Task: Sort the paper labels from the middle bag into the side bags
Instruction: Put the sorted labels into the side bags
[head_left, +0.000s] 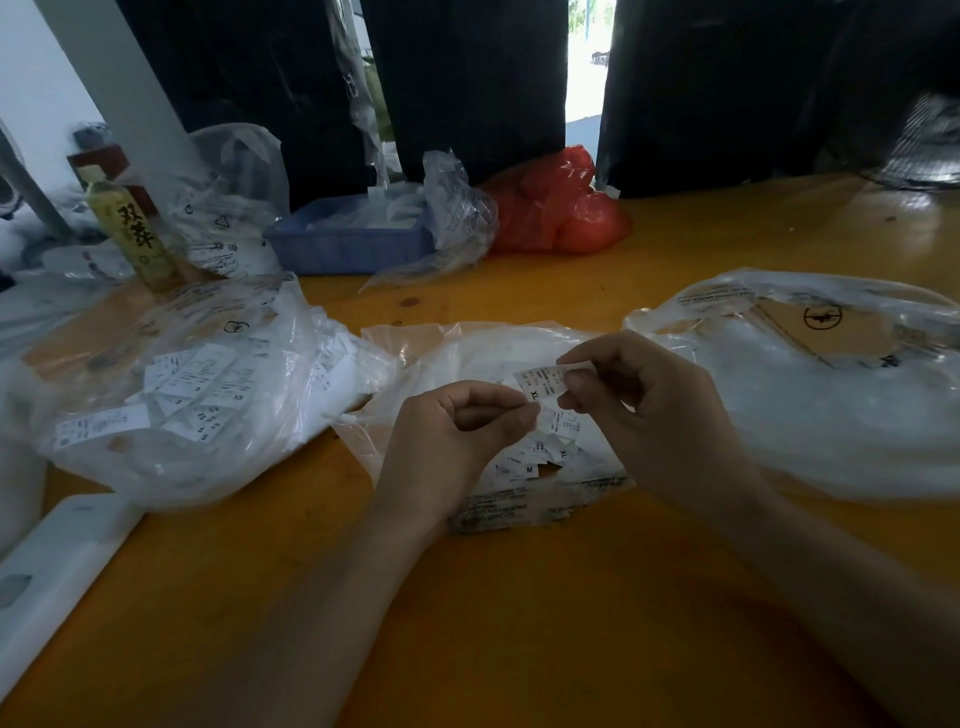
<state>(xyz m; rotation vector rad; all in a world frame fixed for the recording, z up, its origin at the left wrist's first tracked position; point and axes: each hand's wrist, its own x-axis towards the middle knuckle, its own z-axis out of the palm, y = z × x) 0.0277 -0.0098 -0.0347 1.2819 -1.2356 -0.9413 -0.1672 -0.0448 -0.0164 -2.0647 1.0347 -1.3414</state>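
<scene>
A white paper label (543, 382) marked XL is held over the clear middle bag (467, 348). My right hand (649, 415) pinches its upper right end, and my left hand (457, 436) pinches its lower left corner. Below the hands, several small labels (530, 460) marked M and XL lie in the middle bag's opening. The left bag (171, 395) holds several labels marked S and XS. The right bag (831, 384) is clear and crumpled; I cannot make out its contents.
An orange table (519, 623) carries everything. At the back stand a blue tray (348, 244), a red plastic bag (556, 208), more clear bags and a yellow-green bottle (135, 228). A white flat object (52, 571) lies at the near left edge.
</scene>
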